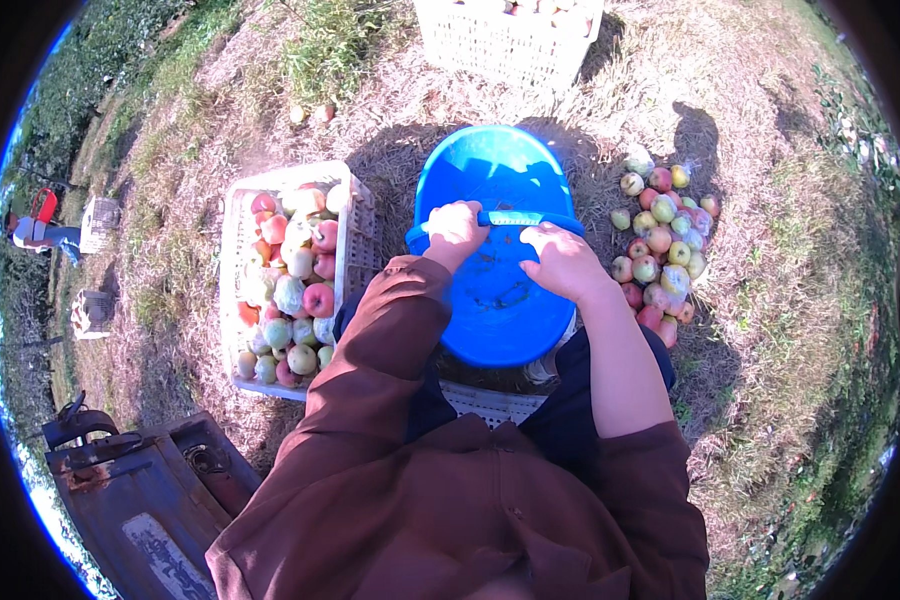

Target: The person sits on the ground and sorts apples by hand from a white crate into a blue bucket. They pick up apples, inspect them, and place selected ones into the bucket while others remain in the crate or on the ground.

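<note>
Between my knees sits a blue plastic basket (495, 330), oval, with a handle (516, 218) arching across its middle. Bits of dry leaf and debris lie on its bottom; no fruit shows inside. My left hand (456, 231) is closed around the left part of the handle. On its right part, my right hand (562, 259) grips with the thumb towards me. Close by on my left stands a white plastic crate (229, 300) full of apples (319, 300), some wrapped in clear film. To my right, a heap of apples (658, 240) lies directly on the ground, several of them also in film.
Ahead stands another white crate (502, 49) holding apples. Two loose apples (311, 114) lie on the dry grass. A rusty metal vehicle part (150, 495) is at lower left. Farther left, a person (41, 232) is beside a crate (100, 223), with another crate (92, 313) nearby.
</note>
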Tool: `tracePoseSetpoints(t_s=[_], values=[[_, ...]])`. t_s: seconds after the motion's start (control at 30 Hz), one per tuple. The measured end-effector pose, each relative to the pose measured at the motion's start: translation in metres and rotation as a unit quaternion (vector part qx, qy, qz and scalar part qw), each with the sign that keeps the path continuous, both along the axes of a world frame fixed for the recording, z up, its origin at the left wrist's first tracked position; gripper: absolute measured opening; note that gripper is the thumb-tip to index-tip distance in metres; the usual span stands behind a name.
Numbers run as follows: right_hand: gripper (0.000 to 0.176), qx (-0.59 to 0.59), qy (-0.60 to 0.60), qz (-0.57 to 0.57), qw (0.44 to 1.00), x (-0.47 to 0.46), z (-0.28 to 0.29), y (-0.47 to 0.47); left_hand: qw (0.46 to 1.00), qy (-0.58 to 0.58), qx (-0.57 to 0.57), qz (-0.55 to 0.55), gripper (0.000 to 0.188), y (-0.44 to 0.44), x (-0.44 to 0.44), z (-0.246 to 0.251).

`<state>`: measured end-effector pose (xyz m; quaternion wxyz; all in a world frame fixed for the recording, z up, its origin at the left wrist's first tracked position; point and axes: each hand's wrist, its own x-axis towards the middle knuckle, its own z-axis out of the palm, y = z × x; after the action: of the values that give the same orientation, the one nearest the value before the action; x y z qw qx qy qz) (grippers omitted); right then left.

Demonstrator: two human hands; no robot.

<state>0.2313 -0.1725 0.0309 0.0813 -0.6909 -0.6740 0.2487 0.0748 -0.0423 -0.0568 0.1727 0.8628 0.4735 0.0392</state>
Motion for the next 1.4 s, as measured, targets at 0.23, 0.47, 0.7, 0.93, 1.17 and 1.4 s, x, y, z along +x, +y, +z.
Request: tracePoseSetpoints(t_s=[0.23,0.47,0.7,0.93,1.17,1.4], values=[[0.033,0.039,-0.014,0.032,0.999,0.011,-0.009,0.003,0.987,-0.116,0.046,0.097,0.029,0.0,0.001,0.017],[0.027,0.066,0.011,0.03,0.997,0.019,-0.025,0.007,0.987,-0.12,-0.019,0.103,0.035,0.009,0.021,0.008],[0.032,0.034,0.02,0.019,0.999,0.028,-0.033,0.01,0.933,-0.17,-0.312,0.06,0.037,0.004,0.022,-0.012],[0.04,0.048,0.007,0.025,0.999,0.032,-0.031,0.012,0.845,-0.26,-0.459,0.088,0.037,0.002,0.017,-0.037],[0.041,0.034,-0.011,0.014,0.999,0.026,-0.029,0.019,0.956,-0.231,-0.166,0.075,0.038,-0.008,0.027,-0.026],[0.038,0.048,-0.017,0.029,0.998,0.016,-0.028,0.026,0.938,-0.28,-0.159,0.131,0.037,-0.005,0.029,0.004]])
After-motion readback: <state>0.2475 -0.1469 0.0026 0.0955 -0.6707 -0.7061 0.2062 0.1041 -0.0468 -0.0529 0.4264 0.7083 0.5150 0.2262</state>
